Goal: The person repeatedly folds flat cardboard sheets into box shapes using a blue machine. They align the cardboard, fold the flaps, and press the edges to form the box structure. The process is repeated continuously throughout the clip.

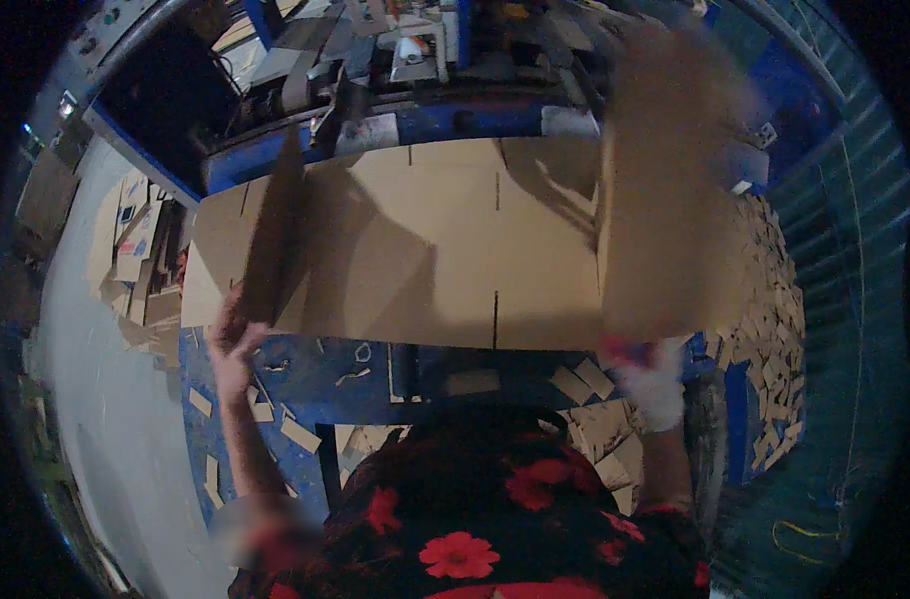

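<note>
A large brown cardboard sheet (455, 250) with dark slots along its edges spans the blue machine table before me. Its left part stands folded up as a dark flap, and its right part rises as a tall panel, smeared by motion. My bare left hand (235, 339) is closed on the near edge of the sheet, at the foot of the left flap. At the near lower corner of the raised right panel is my right hand (653, 379), in a white glove with a red patch by the fingers. It is blurred but appears closed on the cardboard.
A blue machine with a metal bed (415, 100) stands just beyond the sheet. Cardboard scraps (300, 434) lie on the blue table near me. Right of it is a big heap of offcuts (769, 329). Stacked cardboard (136, 260) stands on the left floor.
</note>
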`<control>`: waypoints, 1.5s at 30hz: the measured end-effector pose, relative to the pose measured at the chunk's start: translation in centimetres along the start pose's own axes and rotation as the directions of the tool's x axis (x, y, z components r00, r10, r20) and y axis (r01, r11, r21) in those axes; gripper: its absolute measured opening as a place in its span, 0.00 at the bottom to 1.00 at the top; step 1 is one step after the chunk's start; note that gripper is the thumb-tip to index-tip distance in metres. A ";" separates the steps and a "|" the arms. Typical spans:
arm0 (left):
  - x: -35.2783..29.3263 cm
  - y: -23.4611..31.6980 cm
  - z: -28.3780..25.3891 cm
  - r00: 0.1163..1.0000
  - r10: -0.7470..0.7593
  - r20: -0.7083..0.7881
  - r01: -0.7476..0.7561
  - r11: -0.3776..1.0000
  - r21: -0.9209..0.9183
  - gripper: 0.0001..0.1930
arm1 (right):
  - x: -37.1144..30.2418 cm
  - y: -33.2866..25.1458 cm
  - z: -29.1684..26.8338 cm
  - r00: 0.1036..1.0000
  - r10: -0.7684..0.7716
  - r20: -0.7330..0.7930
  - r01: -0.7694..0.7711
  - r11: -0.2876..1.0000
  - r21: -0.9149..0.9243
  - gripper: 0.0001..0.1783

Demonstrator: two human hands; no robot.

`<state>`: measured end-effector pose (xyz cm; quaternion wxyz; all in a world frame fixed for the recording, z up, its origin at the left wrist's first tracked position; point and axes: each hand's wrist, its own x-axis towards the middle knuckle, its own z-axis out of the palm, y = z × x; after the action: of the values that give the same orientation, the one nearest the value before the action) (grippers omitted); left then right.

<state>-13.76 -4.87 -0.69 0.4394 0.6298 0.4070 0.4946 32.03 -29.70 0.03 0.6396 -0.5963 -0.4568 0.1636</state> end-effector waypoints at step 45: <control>16.9 -11.8 -5.7 0.968 0.145 -0.205 0.194 0.084 0.977 0.29 | 17.0 9.4 -2.7 0.997 0.059 0.049 0.036 0.210 -0.977 0.40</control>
<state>-17.23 15.27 -6.74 -0.1501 0.6852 0.6957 0.1552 46.25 -16.36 -1.60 0.1036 -0.8624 -0.4773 -0.1329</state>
